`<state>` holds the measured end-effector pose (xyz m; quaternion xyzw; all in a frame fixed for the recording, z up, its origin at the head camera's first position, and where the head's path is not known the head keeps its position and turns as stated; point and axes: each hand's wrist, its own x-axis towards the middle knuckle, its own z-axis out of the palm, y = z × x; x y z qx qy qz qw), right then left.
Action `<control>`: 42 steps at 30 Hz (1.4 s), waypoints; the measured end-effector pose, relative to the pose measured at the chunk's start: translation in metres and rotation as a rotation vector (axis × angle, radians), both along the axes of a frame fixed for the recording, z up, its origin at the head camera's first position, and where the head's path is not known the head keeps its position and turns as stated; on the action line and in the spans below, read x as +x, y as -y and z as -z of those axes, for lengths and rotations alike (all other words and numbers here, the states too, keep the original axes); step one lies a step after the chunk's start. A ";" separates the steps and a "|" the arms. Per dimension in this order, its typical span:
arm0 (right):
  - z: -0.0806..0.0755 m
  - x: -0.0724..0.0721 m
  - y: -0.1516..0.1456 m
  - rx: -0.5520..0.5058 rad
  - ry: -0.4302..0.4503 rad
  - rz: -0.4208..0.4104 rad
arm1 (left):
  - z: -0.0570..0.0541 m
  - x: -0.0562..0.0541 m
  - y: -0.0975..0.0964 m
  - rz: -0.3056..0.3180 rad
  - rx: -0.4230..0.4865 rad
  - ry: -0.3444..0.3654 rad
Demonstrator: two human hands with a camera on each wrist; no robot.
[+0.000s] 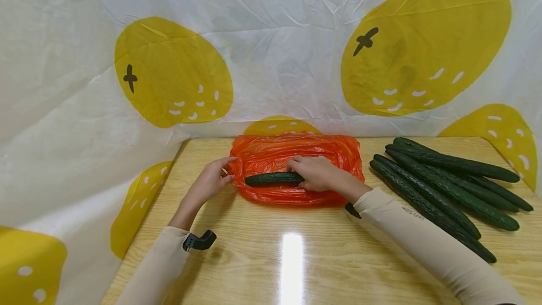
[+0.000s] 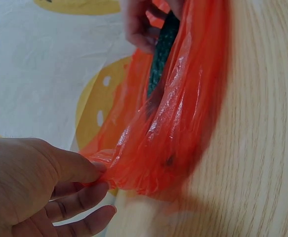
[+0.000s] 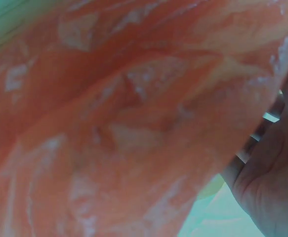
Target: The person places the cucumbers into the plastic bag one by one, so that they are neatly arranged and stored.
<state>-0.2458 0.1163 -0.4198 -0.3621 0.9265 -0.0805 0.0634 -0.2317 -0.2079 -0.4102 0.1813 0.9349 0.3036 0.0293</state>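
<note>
A thin red plastic bag [image 1: 254, 149] lies spread sideways on the table, its mouth held wide. My left hand [image 1: 210, 180] pinches the left end of the bag between thumb and forefinger, clearest in the left wrist view, where the other fingers of that hand [image 2: 40, 187] stand apart. One long dark green cucumber [image 1: 271, 179] lies within the bag's opening. Its right part is covered by my right hand [image 1: 317, 173], whose fingers curl round it from above. Crumpled red plastic [image 3: 124, 123] fills most of the right wrist view, with the right hand [image 3: 277, 173] at its right edge.
Several long cucumbers [image 1: 449, 187] lie in a loose pile on the wooden table [image 1: 237, 267] at the right, beside the right forearm. Behind the bag hangs a white sheet [image 1: 279, 74] with yellow fruit prints, which also runs along the left side.
</note>
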 end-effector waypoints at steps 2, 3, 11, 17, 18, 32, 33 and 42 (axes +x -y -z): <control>0.000 0.000 -0.001 -0.001 -0.004 -0.002 | -0.001 0.000 0.000 0.001 -0.001 -0.004; -0.001 0.000 -0.002 -0.004 -0.002 -0.006 | -0.001 0.000 0.000 0.002 -0.002 -0.006; -0.007 -0.002 -0.011 -0.082 0.128 -0.046 | 0.000 0.000 0.000 0.005 -0.006 -0.018; -0.009 0.000 -0.015 -0.073 0.177 -0.031 | 0.001 0.000 0.000 0.005 0.002 -0.017; -0.008 0.000 -0.016 -0.071 0.182 -0.030 | 0.001 0.000 0.000 0.005 0.004 -0.016; -0.005 0.009 -0.023 -0.090 0.185 -0.029 | 0.002 0.000 -0.002 -0.008 -0.003 -0.012; -0.005 0.009 -0.024 -0.090 0.186 -0.031 | 0.002 0.000 -0.002 -0.008 -0.003 -0.013; -0.009 0.011 -0.033 -0.099 0.263 -0.064 | 0.002 0.001 -0.002 -0.007 -0.009 -0.005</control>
